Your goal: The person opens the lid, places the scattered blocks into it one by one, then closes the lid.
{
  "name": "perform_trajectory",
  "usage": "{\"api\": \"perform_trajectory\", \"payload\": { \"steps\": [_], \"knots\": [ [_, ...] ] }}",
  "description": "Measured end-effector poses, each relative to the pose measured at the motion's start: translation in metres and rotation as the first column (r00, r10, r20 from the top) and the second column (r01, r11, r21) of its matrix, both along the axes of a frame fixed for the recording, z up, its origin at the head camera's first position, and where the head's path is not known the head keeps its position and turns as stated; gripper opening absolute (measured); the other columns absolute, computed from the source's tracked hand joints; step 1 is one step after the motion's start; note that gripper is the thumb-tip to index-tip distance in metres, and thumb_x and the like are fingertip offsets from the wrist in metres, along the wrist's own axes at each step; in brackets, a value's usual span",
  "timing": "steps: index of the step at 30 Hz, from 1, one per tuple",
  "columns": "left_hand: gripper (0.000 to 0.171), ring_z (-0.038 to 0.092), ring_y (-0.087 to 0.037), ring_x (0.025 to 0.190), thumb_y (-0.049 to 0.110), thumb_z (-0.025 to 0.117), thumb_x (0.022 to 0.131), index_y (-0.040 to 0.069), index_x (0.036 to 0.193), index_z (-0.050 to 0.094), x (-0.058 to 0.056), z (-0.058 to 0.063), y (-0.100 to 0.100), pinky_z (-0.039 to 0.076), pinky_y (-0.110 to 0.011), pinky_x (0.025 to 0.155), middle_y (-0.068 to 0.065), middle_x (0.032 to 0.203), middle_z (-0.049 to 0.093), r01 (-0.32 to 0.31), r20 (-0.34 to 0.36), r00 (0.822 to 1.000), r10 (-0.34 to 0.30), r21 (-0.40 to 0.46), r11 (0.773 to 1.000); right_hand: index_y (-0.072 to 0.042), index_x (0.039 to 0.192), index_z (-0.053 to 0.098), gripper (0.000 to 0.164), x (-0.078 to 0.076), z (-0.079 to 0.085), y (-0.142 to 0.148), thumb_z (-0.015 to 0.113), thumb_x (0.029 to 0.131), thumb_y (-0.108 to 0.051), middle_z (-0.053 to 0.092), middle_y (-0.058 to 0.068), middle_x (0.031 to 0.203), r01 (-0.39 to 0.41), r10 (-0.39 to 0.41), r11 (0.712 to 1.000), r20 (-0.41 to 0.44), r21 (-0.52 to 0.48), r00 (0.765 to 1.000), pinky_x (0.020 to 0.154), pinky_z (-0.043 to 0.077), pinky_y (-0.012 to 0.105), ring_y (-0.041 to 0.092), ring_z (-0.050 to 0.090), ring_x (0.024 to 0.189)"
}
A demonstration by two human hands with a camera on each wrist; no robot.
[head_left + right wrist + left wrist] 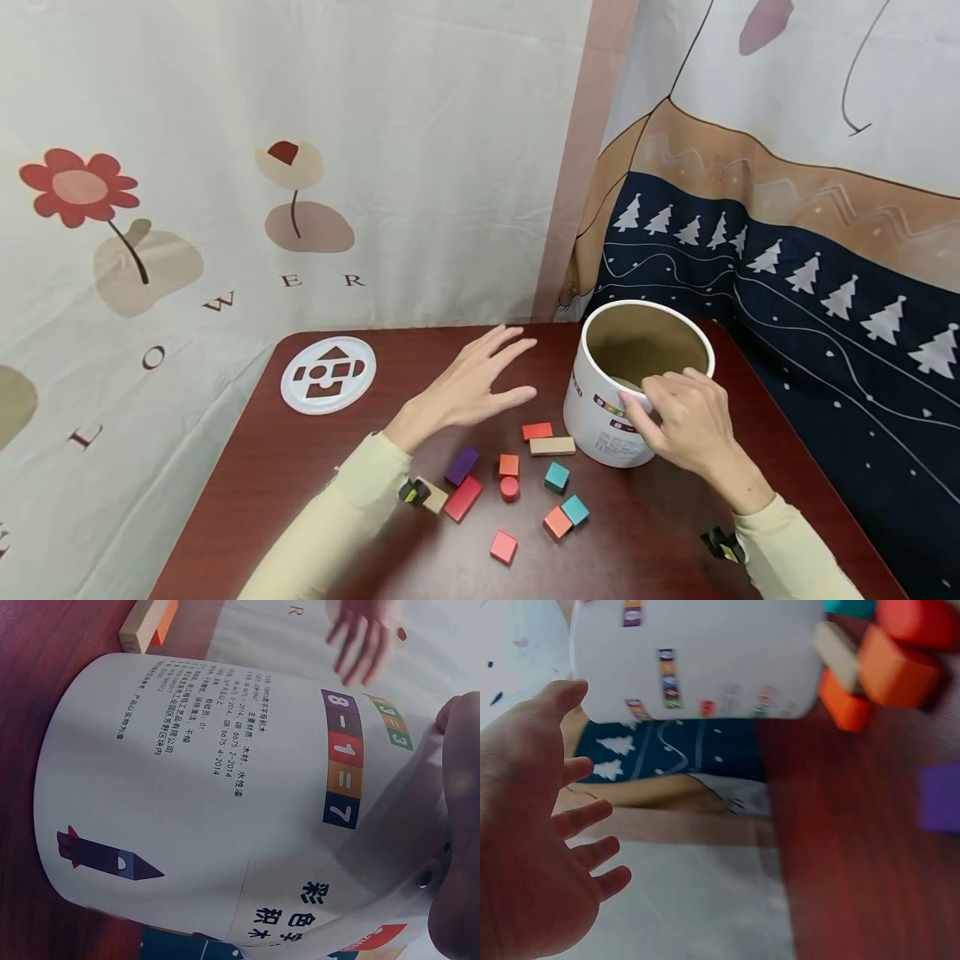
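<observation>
A white printed bucket (607,425) stands upright at the back right of the table, its mouth open and turned partly toward the head view. My right hand (693,421) grips its near right rim, fingers over the edge and thumb along the outside. In the right wrist view the printed wall (187,780) fills most of the picture. To the left of the bucket my left hand (472,387) hovers with fingers spread and nothing in it. Below that hand lie loose wooden blocks, among them a purple block (461,466), a red block (463,499) and a beige block (552,447).
A white round lid (328,375) with cut-out shapes lies at the table's back left. More blocks, such as a teal cube (557,477), a red cylinder (509,489) and a pink cube (503,547), are scattered mid-table. Printed curtains (420,167) hang behind the table (247,500).
</observation>
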State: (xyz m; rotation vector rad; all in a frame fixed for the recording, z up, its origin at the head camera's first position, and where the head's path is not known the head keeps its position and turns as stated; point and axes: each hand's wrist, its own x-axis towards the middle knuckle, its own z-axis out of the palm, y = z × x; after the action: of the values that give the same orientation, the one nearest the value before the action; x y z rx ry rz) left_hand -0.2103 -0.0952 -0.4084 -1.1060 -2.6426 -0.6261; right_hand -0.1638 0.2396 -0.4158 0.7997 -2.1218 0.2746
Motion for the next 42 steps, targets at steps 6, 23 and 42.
{"api": "perform_trajectory", "payload": {
  "steps": [6, 23, 42],
  "knots": [
    [0.073, 0.021, -0.029, 0.150, 0.054, 0.064, 0.095, 0.017, 0.156, 0.049, 0.016, -0.026, -0.027, 0.027, -0.058, 0.117, -0.013, 0.159, 0.041, -0.038, 0.050, 0.998, 0.040, -0.042, 0.998, -0.018, 0.058, 0.038, 0.047, 0.000, -0.001, -0.001, 0.050, 0.096, -0.043, 0.033, -0.005, 0.048, -0.007, 0.007, 1.000, -0.023, -0.010, 1.000, 0.045, 0.021, 0.030, 0.013, 0.029, 0.044],
    [0.059, 0.056, -0.027, 0.113, 0.054, 0.073, 0.087, 0.014, 0.130, 0.070, 0.048, -0.083, -0.057, 0.048, -0.048, 0.098, -0.007, 0.127, 0.061, -0.150, 0.149, 0.973, 0.179, -0.187, 0.971, -0.018, 0.058, 0.040, 0.046, 0.001, -0.002, -0.001, 0.050, 0.095, -0.044, 0.035, -0.005, 0.048, 0.002, -0.002, 1.000, -0.010, -0.005, 1.000, 0.045, 0.022, 0.030, 0.012, 0.029, 0.045],
    [0.038, 0.057, -0.011, 0.073, 0.046, 0.083, 0.080, 0.013, 0.098, 0.077, 0.052, -0.093, -0.059, 0.049, -0.029, 0.059, 0.001, 0.088, 0.068, -0.145, 0.213, 0.959, 0.189, -0.208, 0.967, -0.017, 0.057, 0.041, 0.046, 0.000, -0.001, -0.002, 0.051, 0.095, -0.043, 0.035, -0.005, 0.048, -0.014, 0.014, 1.000, -0.028, -0.015, 1.000, 0.046, 0.021, 0.029, 0.012, 0.029, 0.045]
  ]
}}
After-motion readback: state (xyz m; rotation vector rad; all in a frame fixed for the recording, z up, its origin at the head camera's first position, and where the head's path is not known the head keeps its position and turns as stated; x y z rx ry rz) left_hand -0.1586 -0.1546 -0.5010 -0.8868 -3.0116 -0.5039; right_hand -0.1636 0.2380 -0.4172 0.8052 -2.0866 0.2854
